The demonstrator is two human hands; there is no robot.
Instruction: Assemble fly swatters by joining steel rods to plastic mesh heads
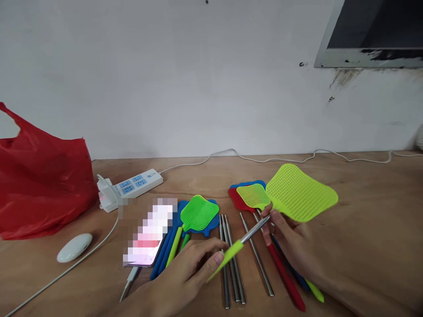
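Note:
Between my two hands is a fly swatter (300,193) with a yellow-green mesh head, a metal rod and a yellow-green handle. My left hand (193,268) is closed round the handle. At the base of the head, my right hand (292,240) pinches the rod. Below lie several loose metal rods (233,264), with one single rod (259,259) a little to their right. Other swatters, with a red head (235,197) and a smaller yellow head (253,193), lie partly behind my right hand. Left of the rods sit a green swatter head (200,211) and blue ones beneath it.
A lit phone (153,233) on a cable lies left of the swatters. Behind it is a white power strip (139,184) with a plugged charger. A white mouse (74,247) and a red plastic bag (42,180) stand at the left. A thin cord runs along the wall.

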